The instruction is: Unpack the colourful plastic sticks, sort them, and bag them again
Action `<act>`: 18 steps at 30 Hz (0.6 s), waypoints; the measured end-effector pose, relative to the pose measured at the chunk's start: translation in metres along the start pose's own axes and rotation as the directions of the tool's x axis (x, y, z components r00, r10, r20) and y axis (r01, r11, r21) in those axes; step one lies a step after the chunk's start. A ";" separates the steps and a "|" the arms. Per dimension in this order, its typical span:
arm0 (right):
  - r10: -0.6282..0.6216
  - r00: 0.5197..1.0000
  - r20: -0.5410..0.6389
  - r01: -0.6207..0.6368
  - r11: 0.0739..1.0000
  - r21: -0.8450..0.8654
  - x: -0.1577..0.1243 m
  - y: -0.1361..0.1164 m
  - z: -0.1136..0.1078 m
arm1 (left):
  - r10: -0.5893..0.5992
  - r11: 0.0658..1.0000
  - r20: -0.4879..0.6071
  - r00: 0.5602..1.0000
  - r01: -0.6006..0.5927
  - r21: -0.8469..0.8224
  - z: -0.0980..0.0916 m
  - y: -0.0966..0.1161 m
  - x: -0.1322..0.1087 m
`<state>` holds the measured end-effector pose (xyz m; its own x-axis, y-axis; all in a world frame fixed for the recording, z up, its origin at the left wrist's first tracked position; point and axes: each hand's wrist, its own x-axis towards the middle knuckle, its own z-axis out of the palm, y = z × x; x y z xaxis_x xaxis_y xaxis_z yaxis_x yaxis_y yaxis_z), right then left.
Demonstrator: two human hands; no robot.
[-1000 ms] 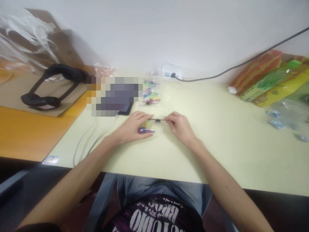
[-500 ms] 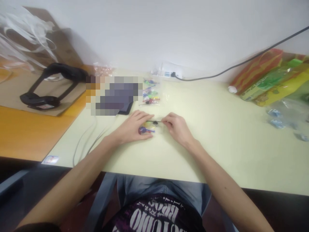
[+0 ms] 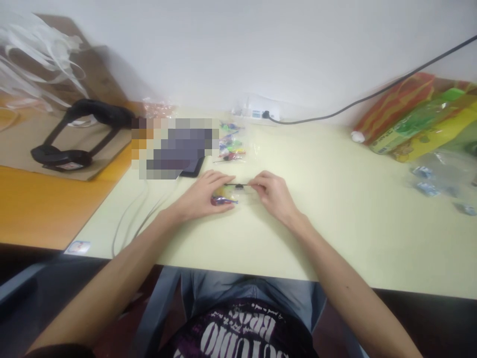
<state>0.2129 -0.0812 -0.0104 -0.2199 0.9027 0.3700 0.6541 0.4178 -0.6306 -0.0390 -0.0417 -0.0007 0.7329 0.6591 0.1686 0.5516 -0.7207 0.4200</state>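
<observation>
Low over the table, my left hand [image 3: 203, 194] curves its thumb and fingers around a small clear plastic packet of coloured pieces [image 3: 223, 200]; blue, red and yellow bits show, but their kind is unclear. Along the packet's far side runs a thin black rod [image 3: 239, 186] with a dark lump at its middle. Its left end meets my left fingertips. My right hand [image 3: 272, 191] is closed in a pinch at the rod's right end. The clear film there is hard to make out, and part of the packet is hidden under my left palm.
Behind my hands lie similar packets of coloured pieces [image 3: 231, 144], beside a dark tablet [image 3: 194, 166], partly blurred out. A black headset-like frame [image 3: 82, 134] rests on cardboard at left. At right are a green bottle [image 3: 417, 119], bags and crumpled blue-white wrappers [image 3: 428, 189]. A black cable [image 3: 335, 117] crosses behind.
The rod and packet have tilted or shifted very slightly, with less of the blue piece showing. Both hands stay in nearly the same place with the same grip.
</observation>
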 end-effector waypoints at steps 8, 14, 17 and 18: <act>0.037 0.999 0.008 -0.037 0.998 -0.041 0.000 0.011 -0.008 | -0.011 1.000 -0.006 1.000 0.011 -0.022 -0.001 0.000 0.000; 0.017 0.998 0.062 -0.015 0.999 -0.044 0.000 0.011 -0.004 | -0.010 1.000 -0.002 1.000 0.010 -0.013 0.000 -0.001 0.000; 0.025 0.999 0.042 -0.023 0.999 -0.044 0.000 0.011 -0.007 | -0.011 1.000 0.002 1.000 0.011 -0.005 0.000 -0.001 0.000; 0.028 0.999 0.030 -0.027 0.999 -0.046 0.000 0.011 -0.008 | -0.012 1.000 0.002 1.000 0.012 -0.004 0.000 -0.001 0.000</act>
<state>0.2264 -0.0777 -0.0119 -0.2229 0.9168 0.3312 0.6924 0.3881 -0.6082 -0.0401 -0.0410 -0.0009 0.7274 0.6669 0.1615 0.5585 -0.7121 0.4254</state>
